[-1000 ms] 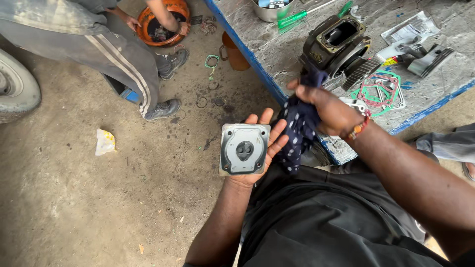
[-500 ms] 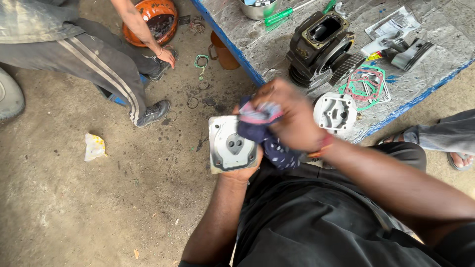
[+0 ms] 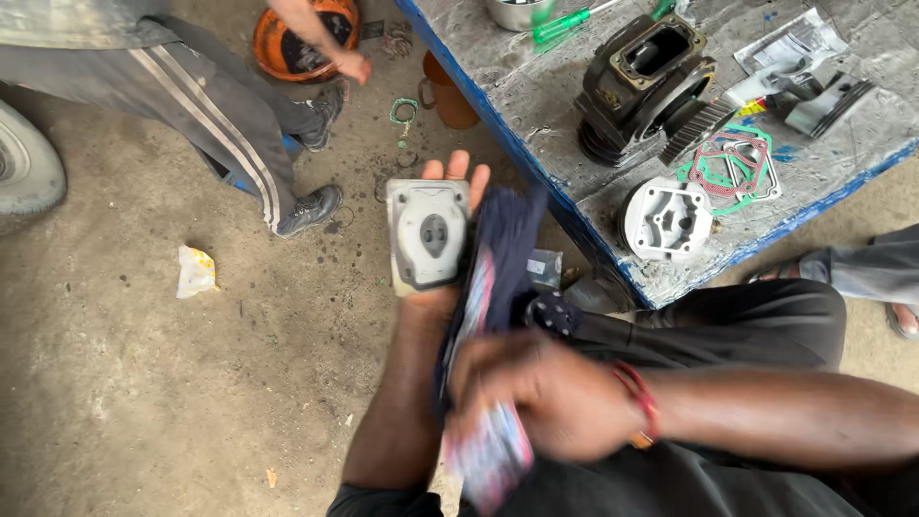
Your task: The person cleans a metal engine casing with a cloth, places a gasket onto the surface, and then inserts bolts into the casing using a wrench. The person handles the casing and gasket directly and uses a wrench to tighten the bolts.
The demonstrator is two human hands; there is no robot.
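Change: since half a second ago the right hand (image 3: 546, 402) has swept down off the part, dragging the cloth (image 3: 498, 278) toward the body; motion blur smears both.
Left hand: left hand (image 3: 442, 249) lies palm up, fingers spread flat beneath the grey metal cover plate (image 3: 429, 235), carrying it like a tray so its face is open for wiping.
Right hand: fingers bunched shut around a wad of the dark dotted cloth, gripping it to rub with.
Cover plate: one, squarish, pale grey, held over the floor (image 3: 144, 383), just off the workbench's near corner.
Workbench: one blue-edged workbench (image 3: 536, 105) at upper right, parts spread across it within reach.
Bench count: one black finned cylinder block (image 3: 646, 81) at mid-bench; one white round casting (image 3: 668, 218) at the near edge; a pile of green and red gaskets (image 3: 732, 168) beside it, too tangled to count; one green-handled screwdriver (image 3: 565, 24) at the far edge.
Others: one other person's hand (image 3: 352, 65) touches an orange bowl-shaped part (image 3: 287, 43) on the floor.
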